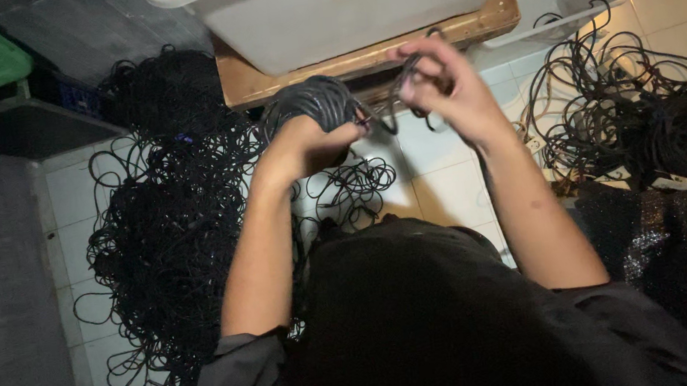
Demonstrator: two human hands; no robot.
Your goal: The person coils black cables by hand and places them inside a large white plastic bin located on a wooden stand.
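Head view: your left hand (303, 141) is closed around a coiled bundle of black cable (317, 101), your right hand (438, 79) pinches its loose end (391, 114) between curled fingers, above the white tiled floor (438, 191) between two cable heaps.

Coiled black cable bundle (318, 105), held aloft, loose end trailing right

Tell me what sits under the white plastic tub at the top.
The white plastic tub rests on a wooden board, whose front edge and left corner show. The tub hides the board's middle, and what holds the board up is out of sight.
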